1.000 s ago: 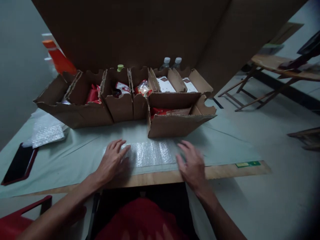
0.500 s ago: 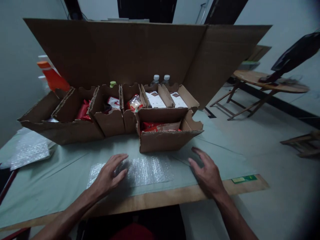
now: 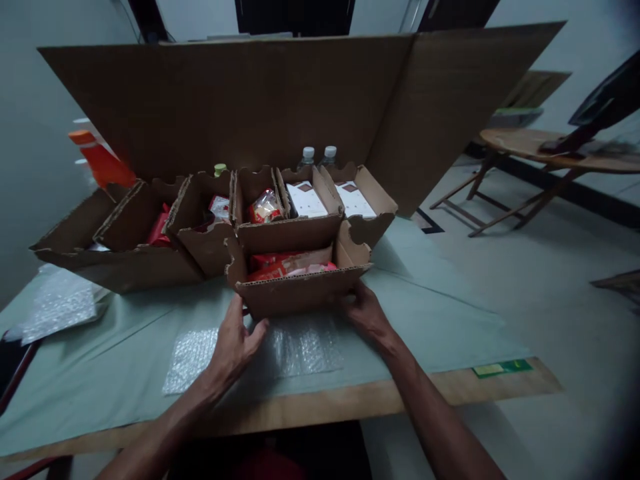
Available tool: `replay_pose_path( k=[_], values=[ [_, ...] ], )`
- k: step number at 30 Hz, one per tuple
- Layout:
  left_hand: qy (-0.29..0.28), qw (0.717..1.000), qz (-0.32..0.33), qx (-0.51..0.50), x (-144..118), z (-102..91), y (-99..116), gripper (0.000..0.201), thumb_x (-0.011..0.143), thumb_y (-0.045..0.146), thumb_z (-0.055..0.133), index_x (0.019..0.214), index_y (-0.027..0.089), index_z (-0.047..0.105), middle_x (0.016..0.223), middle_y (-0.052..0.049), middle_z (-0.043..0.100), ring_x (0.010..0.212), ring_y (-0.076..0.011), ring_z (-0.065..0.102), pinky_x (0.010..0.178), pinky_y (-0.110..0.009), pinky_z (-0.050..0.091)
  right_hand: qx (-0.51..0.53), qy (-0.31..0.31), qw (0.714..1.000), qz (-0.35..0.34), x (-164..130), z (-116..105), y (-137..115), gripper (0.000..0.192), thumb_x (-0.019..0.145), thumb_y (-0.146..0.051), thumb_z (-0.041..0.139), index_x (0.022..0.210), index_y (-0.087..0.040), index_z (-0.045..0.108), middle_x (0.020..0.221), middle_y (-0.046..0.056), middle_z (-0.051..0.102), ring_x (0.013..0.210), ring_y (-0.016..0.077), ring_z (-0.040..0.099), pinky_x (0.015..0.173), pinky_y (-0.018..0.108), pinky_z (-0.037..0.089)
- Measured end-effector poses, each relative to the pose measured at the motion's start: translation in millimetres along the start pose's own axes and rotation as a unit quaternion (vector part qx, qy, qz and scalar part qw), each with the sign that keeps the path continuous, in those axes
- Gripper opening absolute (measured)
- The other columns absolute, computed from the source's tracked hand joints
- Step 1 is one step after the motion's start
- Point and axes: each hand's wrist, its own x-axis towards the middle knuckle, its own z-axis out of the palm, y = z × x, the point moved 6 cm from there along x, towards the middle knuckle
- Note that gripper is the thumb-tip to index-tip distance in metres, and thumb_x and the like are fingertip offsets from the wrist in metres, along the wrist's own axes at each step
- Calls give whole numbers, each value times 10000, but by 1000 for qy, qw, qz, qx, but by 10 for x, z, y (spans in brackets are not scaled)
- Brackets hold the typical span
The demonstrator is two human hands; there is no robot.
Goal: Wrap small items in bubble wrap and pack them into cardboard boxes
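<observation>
In the head view, an open-topped cardboard box (image 3: 300,293) with red packets (image 3: 287,265) inside stands in front of the row of other boxes. My left hand (image 3: 236,340) is at its left front corner, fingers along the side and thumb by the front face. At the lower right corner, my right hand (image 3: 367,313) grips the box, its fingertips partly hidden. Beneath and in front of the box, a sheet of bubble wrap (image 3: 305,350) lies flat on the green cloth (image 3: 420,327).
Behind stands a row of cardboard boxes (image 3: 145,270) holding packets and white cartons (image 3: 306,199). A tall cardboard panel (image 3: 240,100) backs them, with bottles (image 3: 308,157) before it. More bubble wrap (image 3: 63,303) lies at left. A wooden table edge (image 3: 320,403) runs along the front.
Both hands have come to the box with the red packets, my right hand moving left. The box has shifted left along the row. The view has turned slightly.
</observation>
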Motion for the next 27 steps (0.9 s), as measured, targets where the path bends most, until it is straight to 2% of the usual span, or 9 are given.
replay_pose_path(
  k=[3, 6, 9, 13, 17, 19, 22, 25, 27],
  values=[
    [6, 1000, 27, 13, 10, -167, -48, 626, 870, 335, 582, 1442, 184, 374, 1339, -155, 590, 1142, -259, 633, 985, -466, 539, -11, -5, 1000, 2, 15, 27, -27, 514, 765, -475, 678, 1150, -136, 636, 1020, 110, 740, 845, 241, 671, 726, 359, 545],
    [37, 995, 50, 72, -141, -380, -138, 752, 906, 344, 579, 1561, 244, 224, 1500, -177, 490, 1312, -303, 548, 1033, -526, 509, -72, 73, 994, -36, -231, -180, -46, 489, 849, -376, 607, 1290, -166, 608, 1226, 141, 705, 1055, 276, 671, 881, 426, 549],
    [23, 983, 97, 156, -425, -452, -179, 580, 941, 308, 550, 1497, 289, 385, 1463, -138, 541, 1329, -298, 536, 1068, -542, 484, -140, 107, 981, -85, -653, -171, -199, 354, 941, -314, 530, 1246, -187, 655, 1200, 134, 721, 1103, 277, 668, 962, 459, 528],
    [-78, 957, 185, 208, -680, -231, -173, 375, 908, 239, 549, 1276, 235, 625, 1381, -130, 613, 1352, -320, 504, 1107, -552, 437, -185, -76, 959, -202, -1015, 689, -694, 303, 976, -226, 506, 1217, -222, 690, 1240, 111, 723, 1149, 266, 651, 1001, 457, 498],
    [-187, 956, 135, 184, -645, -161, -340, 369, 901, 308, 578, 1241, 197, 671, 1378, -153, 628, 1302, -328, 553, 1100, -569, 440, -218, -212, 915, -265, -1110, 1324, -847, 390, 954, -237, 582, 1341, -216, 622, 1419, 111, 626, 1297, 264, 566, 1038, 441, 466],
    [-213, 964, 108, 121, -619, -262, -415, 356, 918, 327, 572, 1231, 193, 679, 1404, -150, 617, 1334, -304, 544, 1114, -526, 450, -256, -199, 910, -257, -1099, 1177, -647, 370, 958, -268, 578, 1315, -196, 641, 1413, 128, 628, 1304, 284, 560, 1041, 465, 452],
    [-209, 972, 97, 54, -633, -458, -481, 334, 937, 317, 553, 1220, 197, 685, 1368, -131, 651, 1340, -265, 554, 1119, -466, 462, -323, -101, 922, -190, -1009, 543, -252, 331, 984, -310, 496, 1214, -180, 695, 1327, 149, 681, 1223, 310, 613, 982, 490, 464],
    [-131, 982, 97, 98, -664, -703, -533, 321, 945, 318, 534, 1194, 191, 692, 1315, -130, 676, 1290, -258, 586, 1097, -454, 471, -352, -22, 923, -155, -876, 77, -128, 354, 987, -326, 447, 1142, -158, 717, 1219, 159, 727, 1144, 319, 647, 947, 477, 466],
    [-60, 978, 88, 177, -687, -914, -577, 322, 938, 342, 531, 1173, 192, 694, 1292, -133, 677, 1251, -270, 596, 1073, -457, 475, -356, -21, 921, -157, -755, 74, -197, 351, 972, -320, 459, 1142, -149, 714, 1197, 160, 732, 1120, 318, 652, 942, 455, 463]
  ],
)
